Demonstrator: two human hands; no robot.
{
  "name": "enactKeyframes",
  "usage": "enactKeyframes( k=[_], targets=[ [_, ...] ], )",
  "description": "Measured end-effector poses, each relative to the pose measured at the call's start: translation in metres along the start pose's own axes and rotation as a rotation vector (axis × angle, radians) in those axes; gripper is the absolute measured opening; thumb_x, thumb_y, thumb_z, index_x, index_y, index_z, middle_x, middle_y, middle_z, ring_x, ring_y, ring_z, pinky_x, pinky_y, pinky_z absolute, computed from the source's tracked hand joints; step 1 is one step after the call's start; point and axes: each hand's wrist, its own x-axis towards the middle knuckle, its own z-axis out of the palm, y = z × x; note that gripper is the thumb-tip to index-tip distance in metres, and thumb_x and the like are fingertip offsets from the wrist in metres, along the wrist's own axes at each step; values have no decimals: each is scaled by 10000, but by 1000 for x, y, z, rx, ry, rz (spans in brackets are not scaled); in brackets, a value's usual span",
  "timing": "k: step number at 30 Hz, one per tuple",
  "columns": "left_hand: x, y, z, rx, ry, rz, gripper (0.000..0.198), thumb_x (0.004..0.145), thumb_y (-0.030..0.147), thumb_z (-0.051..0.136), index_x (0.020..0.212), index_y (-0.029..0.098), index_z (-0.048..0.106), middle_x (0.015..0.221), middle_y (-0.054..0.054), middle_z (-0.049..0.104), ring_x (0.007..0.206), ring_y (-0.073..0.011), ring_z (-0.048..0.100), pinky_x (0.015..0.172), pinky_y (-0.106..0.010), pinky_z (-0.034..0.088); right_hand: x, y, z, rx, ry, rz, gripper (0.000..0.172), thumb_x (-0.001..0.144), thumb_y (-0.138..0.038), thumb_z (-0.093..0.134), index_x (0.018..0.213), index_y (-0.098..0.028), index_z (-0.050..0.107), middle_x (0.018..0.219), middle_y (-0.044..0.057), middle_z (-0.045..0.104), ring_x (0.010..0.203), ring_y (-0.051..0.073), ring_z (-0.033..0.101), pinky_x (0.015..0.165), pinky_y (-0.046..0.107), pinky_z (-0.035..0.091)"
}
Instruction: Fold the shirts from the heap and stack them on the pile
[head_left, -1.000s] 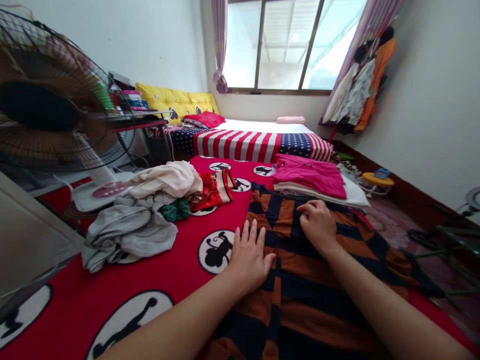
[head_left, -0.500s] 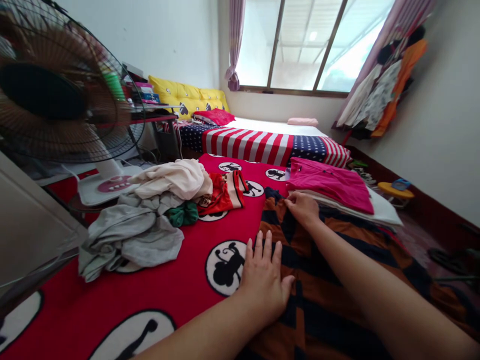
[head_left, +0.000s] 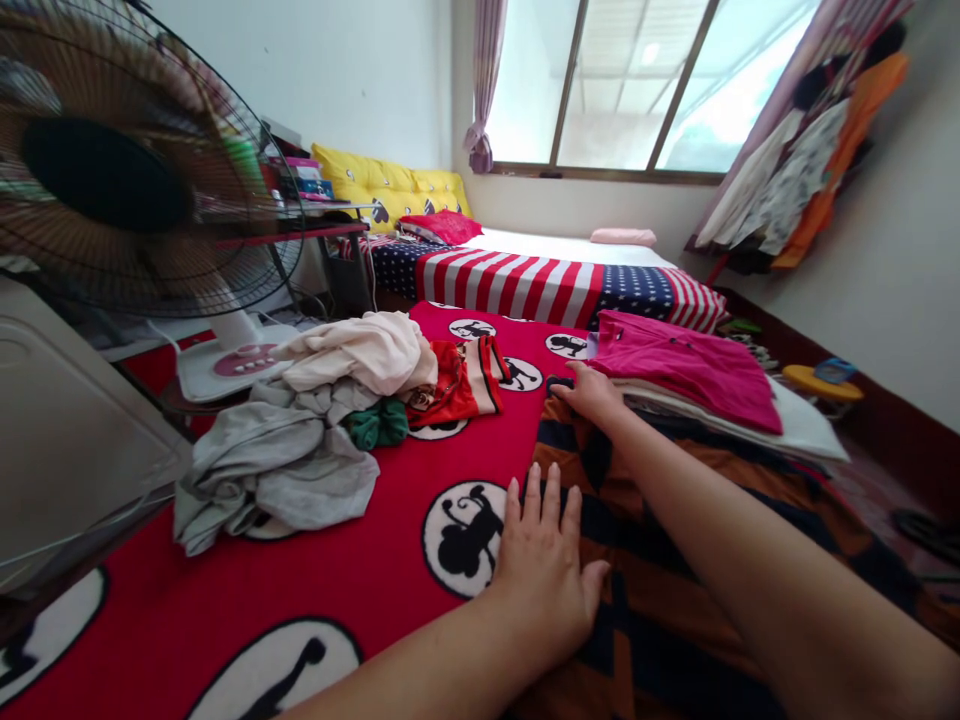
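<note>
My left hand [head_left: 544,575] lies flat and palm down at the near left edge of a navy and rust-orange striped garment [head_left: 562,440], its fingers spread wide and gripping nothing: the fingertips rest on the red fleece blanket [head_left: 225,610] just beside the garment, while the thumb lies on the striped cloth. My right arm reaches across the garment, and my right hand [head_left: 592,392] sits at its far top corner, fingers loosely curled and only slightly apart. Those fingertips touch the cloth near a dark edge, but I cannot tell whether they are pinching it or simply resting there. The garment lies spread out on the blanket, running from my hands toward me, and its near end is cut off by the bottom of the view. My right forearm hides much of its middle, so its full shape is hard to make out. Just beyond my right hand, a folded pink shirt [head_left: 682,370] sits on a stack of pale folded clothes [head_left: 727,425], nearly touching the striped cloth. To my left on the blanket lie a crumpled heap of grey and cream clothes [head_left: 277,470], a green cloth [head_left: 379,425] and a red and orange garment [head_left: 457,385], with a blurred electric fan [head_left: 105,170] beyond them
</note>
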Motion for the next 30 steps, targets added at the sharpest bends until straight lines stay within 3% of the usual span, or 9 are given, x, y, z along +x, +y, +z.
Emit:
enactKeyframes(
  k=[3, 10, 14, 17, 21, 22, 25, 27, 30],
  targets=[
    [0, 0, 1, 2, 5, -4, 732, 893, 603, 329, 1472, 156, 313, 1564, -159, 133, 1433, -385, 70, 1129, -613, 135, 12, 1, 10, 52, -27, 5, 221, 781, -315, 608, 925, -193, 722, 888, 60, 735, 852, 197, 662, 708, 246, 460],
    [0, 0, 2, 17, 4, -7, 724, 892, 603, 328, 1471, 168, 317, 1562, -151, 155, 1432, -382, 99, 1129, -610, 143, 16, 1, 35, 81, 65, 65, 242, 826, -254, 524, 973, -170, 697, 976, 109, 716, 938, 228, 646, 788, 297, 466],
    [0, -1, 5, 32, 19, -12, 719, 884, 601, 345, 1466, 179, 331, 1561, -151, 169, 1431, -381, 113, 1124, -608, 154, 16, -4, 19, 140, -40, -4, 326, 761, -291, 660, 1056, -152, 653, 899, 73, 720, 835, 195, 666, 727, 265, 492],
    [1, -1, 6, 44, 41, -5, 717, 882, 590, 357, 1464, 173, 334, 1560, -157, 172, 1434, -374, 105, 1128, -600, 139, -12, 7, -5, 188, -57, -125, 419, 790, -310, 652, 1182, -175, 585, 979, 53, 712, 841, 161, 667, 746, 247, 502],
    [1, 0, 4, 39, 43, -5, 711, 880, 583, 371, 1460, 171, 343, 1556, -160, 187, 1433, -368, 119, 1135, -581, 131, -79, 57, -20, 12, 58, -407, 488, 906, -420, 462, 1341, -199, 472, 1348, 104, 547, 1237, 224, 507, 1033, 379, 389],
    [1, 0, 3, 37, 37, -4, 709, 880, 582, 375, 1458, 171, 347, 1555, -160, 193, 1432, -366, 126, 1136, -575, 135, -93, 73, -20, -91, 6, -394, 541, 916, -458, 417, 1392, -201, 419, 1417, 106, 482, 1312, 240, 431, 1075, 424, 341],
    [2, -1, 3, 47, 40, 3, 702, 881, 574, 383, 1452, 166, 359, 1553, -159, 203, 1432, -362, 132, 1138, -565, 136, -115, 105, -19, -307, -115, -129, 618, 932, -513, 312, 1443, -167, 345, 1519, 118, 327, 1400, 271, 286, 1100, 513, 274],
    [2, -1, 4, 63, 54, 8, 702, 882, 570, 385, 1451, 160, 359, 1554, -159, 201, 1431, -364, 132, 1135, -569, 135, -120, 108, -24, -359, -144, -53, 618, 927, -513, 341, 1413, -136, 387, 1499, 147, 355, 1369, 292, 339, 1082, 506, 299],
    [2, -2, 6, 76, 64, 21, 698, 884, 562, 388, 1450, 156, 359, 1552, -162, 205, 1428, -368, 142, 1128, -576, 142, -131, 92, -39, -312, -15, -116, 462, 911, -439, 437, 1242, -137, 551, 1316, 157, 554, 1195, 283, 528, 995, 412, 398]
  ],
)
